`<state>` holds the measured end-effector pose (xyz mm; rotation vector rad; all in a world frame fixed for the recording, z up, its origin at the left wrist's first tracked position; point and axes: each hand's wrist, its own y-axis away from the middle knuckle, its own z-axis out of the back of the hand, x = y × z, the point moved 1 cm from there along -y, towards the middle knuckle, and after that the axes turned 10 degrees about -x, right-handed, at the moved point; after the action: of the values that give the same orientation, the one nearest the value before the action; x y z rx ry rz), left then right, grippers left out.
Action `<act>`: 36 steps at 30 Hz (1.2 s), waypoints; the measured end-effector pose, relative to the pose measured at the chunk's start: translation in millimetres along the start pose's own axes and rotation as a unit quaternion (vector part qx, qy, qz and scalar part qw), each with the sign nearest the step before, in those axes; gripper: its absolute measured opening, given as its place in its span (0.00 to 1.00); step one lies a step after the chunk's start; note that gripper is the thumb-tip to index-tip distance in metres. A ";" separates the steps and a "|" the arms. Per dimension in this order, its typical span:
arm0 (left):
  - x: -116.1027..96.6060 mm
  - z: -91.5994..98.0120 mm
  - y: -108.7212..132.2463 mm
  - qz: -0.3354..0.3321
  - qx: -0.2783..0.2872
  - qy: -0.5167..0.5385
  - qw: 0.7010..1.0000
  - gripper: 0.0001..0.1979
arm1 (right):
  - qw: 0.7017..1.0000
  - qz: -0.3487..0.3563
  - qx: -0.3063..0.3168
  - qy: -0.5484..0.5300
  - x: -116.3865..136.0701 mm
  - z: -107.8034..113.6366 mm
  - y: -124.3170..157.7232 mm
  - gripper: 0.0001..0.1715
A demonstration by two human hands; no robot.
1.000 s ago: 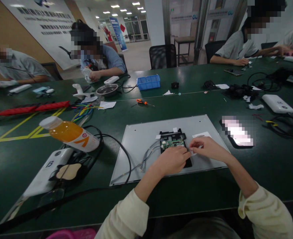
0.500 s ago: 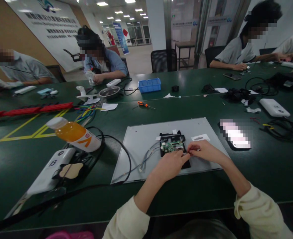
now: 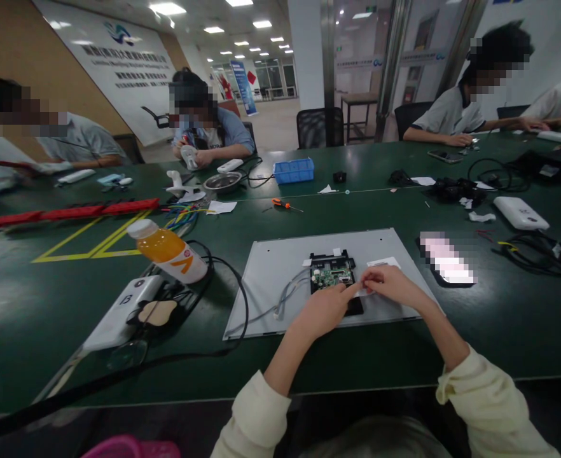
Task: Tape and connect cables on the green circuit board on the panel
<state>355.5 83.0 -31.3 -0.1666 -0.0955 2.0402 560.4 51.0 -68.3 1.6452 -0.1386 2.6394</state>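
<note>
Circuit board point(image 3: 331, 276) sits mid grey panel point(image 3: 271, 280) on desk point(image 3: 404, 356). R hand point(image 3: 392, 284) pinches white strip point(image 3: 367, 291) at board's right edge. L hand point(image 3: 325, 308) curled, index tip on strip, grip unclear. Strip prob. light and flimsy: hold by its end.

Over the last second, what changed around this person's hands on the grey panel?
The left hand stretched its forefinger out to the small white scrap that the right hand pinches beside the green circuit board. Both hands stayed there; the flat grey metal panel and orange juice bottle did not move.
</note>
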 end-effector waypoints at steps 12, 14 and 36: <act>24.2 11.7 29.8 0.139 -0.173 0.051 0.974 0.25 | 0.983 0.031 -0.176 0.040 -3.0 12.8 9.6 0.17; 33.0 10.1 41.9 0.167 -0.170 0.027 0.971 0.31 | 0.981 0.055 -0.155 0.102 -6.2 12.0 11.7 0.21; 67.5 -6.2 60.7 0.187 -0.022 0.003 0.982 0.56 | 0.932 0.053 -0.049 0.354 -20.4 -1.1 5.8 0.30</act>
<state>272.7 115.3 -51.0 -0.2323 -0.1121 2.4136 568.0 45.8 -87.5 0.5910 -0.3314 3.0463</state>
